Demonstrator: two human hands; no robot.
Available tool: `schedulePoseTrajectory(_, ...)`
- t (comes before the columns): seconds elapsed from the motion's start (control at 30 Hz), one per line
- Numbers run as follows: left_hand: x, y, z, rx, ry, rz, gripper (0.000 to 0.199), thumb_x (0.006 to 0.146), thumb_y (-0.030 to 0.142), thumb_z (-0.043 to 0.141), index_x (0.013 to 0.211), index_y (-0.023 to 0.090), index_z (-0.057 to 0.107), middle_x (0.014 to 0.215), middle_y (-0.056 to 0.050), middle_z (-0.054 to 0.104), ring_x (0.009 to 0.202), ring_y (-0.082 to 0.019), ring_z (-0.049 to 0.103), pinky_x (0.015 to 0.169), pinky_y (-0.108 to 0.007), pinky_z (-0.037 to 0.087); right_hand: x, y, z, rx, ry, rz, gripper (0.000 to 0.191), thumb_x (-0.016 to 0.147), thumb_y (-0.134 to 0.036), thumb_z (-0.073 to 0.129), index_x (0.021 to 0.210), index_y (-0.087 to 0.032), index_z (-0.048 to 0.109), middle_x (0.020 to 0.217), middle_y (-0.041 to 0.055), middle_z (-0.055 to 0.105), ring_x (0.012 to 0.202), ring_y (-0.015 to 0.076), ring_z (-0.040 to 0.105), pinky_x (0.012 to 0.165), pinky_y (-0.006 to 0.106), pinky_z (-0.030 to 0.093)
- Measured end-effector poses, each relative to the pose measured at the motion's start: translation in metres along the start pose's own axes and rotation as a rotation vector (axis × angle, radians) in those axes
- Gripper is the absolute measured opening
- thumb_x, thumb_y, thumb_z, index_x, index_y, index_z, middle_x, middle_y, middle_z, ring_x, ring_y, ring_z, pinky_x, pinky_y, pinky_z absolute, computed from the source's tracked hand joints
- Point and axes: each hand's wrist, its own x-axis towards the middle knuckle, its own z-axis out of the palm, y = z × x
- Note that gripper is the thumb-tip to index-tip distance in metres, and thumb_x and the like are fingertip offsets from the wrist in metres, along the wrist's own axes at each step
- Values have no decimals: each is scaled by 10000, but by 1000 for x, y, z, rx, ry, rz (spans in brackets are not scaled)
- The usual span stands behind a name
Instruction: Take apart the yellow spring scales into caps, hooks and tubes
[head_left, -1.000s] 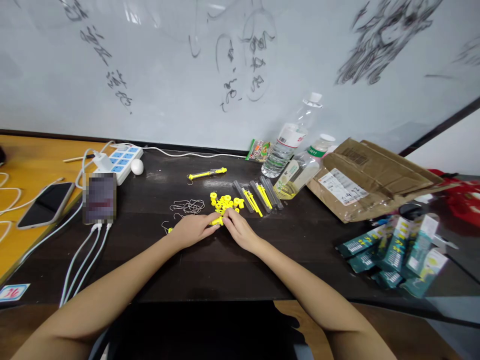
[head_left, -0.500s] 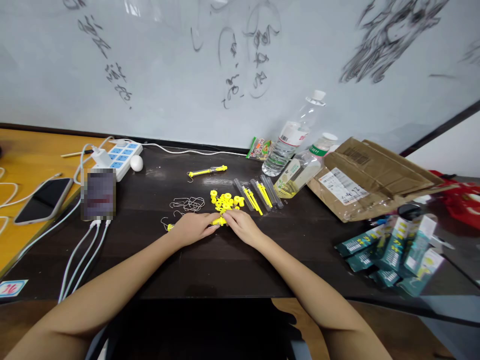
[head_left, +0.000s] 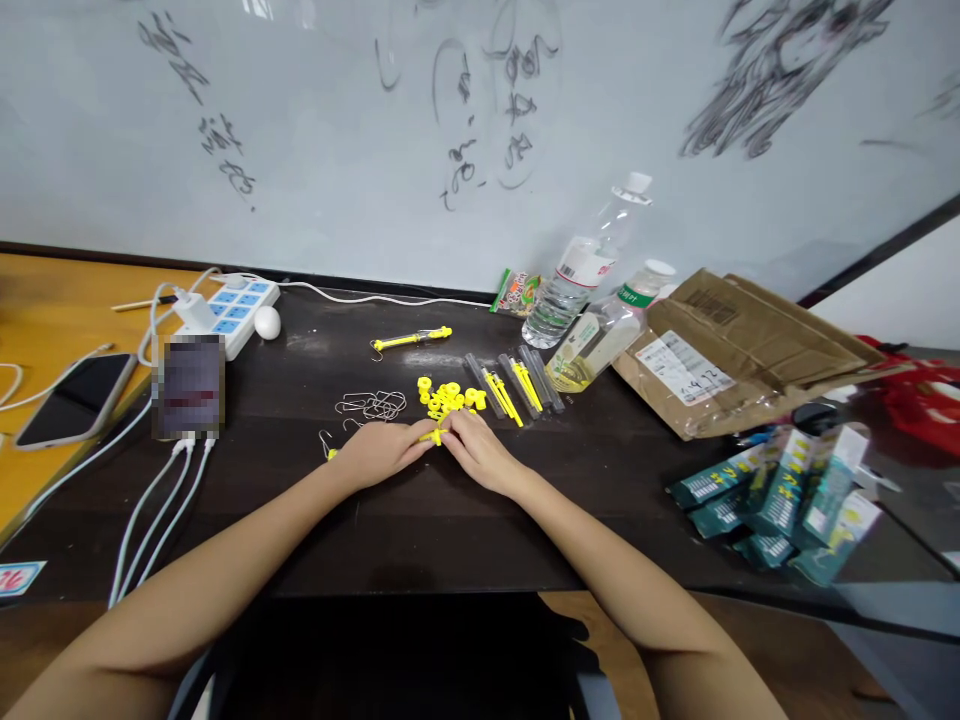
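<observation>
Both hands meet above the dark table, closed on one thin yellow plastic rod with a wire hook (head_left: 435,437). My left hand (head_left: 379,455) wraps its length, and the hooked end juts out past that hand on the left. At the other end, my right hand (head_left: 481,450) pinches the yellow tip with its fingers. Just behind the fingers lies a heap of small yellow plastic caps and rings (head_left: 448,397). Loose wire hooks (head_left: 373,405) are piled behind my left hand. A similar yellow rod with a hook (head_left: 412,339) lies farther back. My palms hide most of the held piece.
Clear tubes with yellow sticks (head_left: 517,388) lie right of the caps. Behind stand a water bottle (head_left: 574,275) and a tilted bottle of yellow liquid (head_left: 600,345). A cardboard parcel (head_left: 697,350) and green boxes (head_left: 780,500) are at right; a power strip (head_left: 240,310) and phone (head_left: 79,400) at left.
The view has shifted slightly. My fingers have moved a little on the yellow rod, and its tip now shows between them at a different angle. Both hands still hold it.
</observation>
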Motion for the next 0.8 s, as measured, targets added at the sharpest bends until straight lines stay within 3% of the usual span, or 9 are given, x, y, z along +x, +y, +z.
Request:
schedulePoseTrajectory(0.2, 0, 3, 4, 23, 40, 6, 390, 982, 443, 259, 1242, 243, 468, 1026, -32, 692, 831, -185, 672, 636, -230, 460, 0, 4, -1, -41, 79, 26, 284, 971, -323, 358, 757, -195, 493, 756, 30, 553, 765, 178, 482, 725, 306, 346)
schedulePoseTrajectory(0.37, 0, 2, 7, 45, 57, 4, 393, 981, 446, 264, 1236, 238, 478, 1017, -36, 689, 837, -179, 670, 628, -221, 459, 2, 10, 2, -75, 52, 24, 397, 974, -369, 363, 650, -189, 506, 648, 16, 535, 704, 165, 482, 693, 292, 315)
schedulePoseTrajectory(0.6, 0, -1, 7, 20, 53, 13, 392, 980, 443, 276, 1256, 248, 477, 1038, -38, 686, 851, -178, 670, 656, -234, 483, 1, 4, -2, 46, 93, 66, 294, 949, -320, 427, 685, -196, 454, 673, -2, 510, 658, 144, 465, 660, 271, 340)
schedulePoseTrajectory(0.8, 0, -1, 7, -19, 112, -29, 413, 978, 444, 284, 1290, 248, 470, 1110, -47, 669, 907, -180, 664, 703, -246, 497, 1, 1, -4, -16, 55, 82, 276, 952, -317, 414, 705, -200, 459, 705, 13, 518, 727, 167, 475, 709, 295, 347)
